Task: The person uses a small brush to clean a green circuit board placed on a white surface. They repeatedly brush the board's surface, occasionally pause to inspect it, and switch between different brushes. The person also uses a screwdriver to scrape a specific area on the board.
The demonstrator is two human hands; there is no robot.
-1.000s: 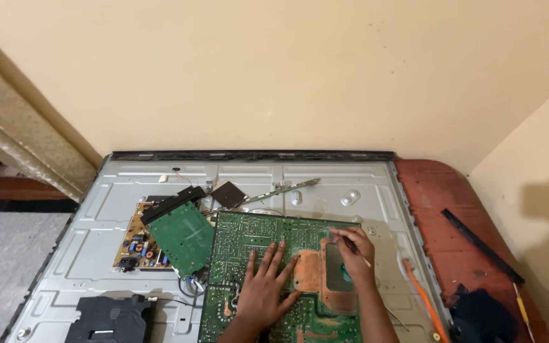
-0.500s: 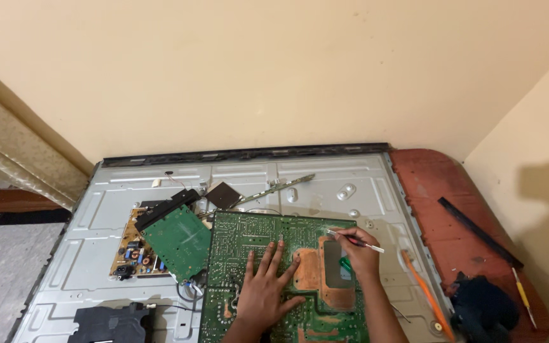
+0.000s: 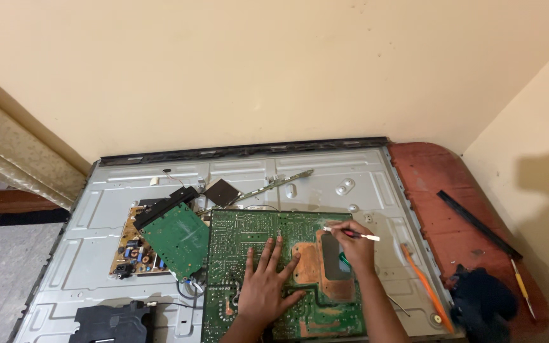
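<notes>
The right hand [image 3: 354, 246] has its grip pinching a thin white-tipped tool [image 3: 352, 233] over the large green circuit board [image 3: 249, 238]. The left hand [image 3: 265, 284], fingers spread, lies flat on that board, which rests on the grey metal television back panel [image 3: 325, 178].

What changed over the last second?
The right hand lifted off the copper patch and now holds a thin white tool level over the big green board. The left hand stays flat on that board; the small board is unmoved.
</notes>
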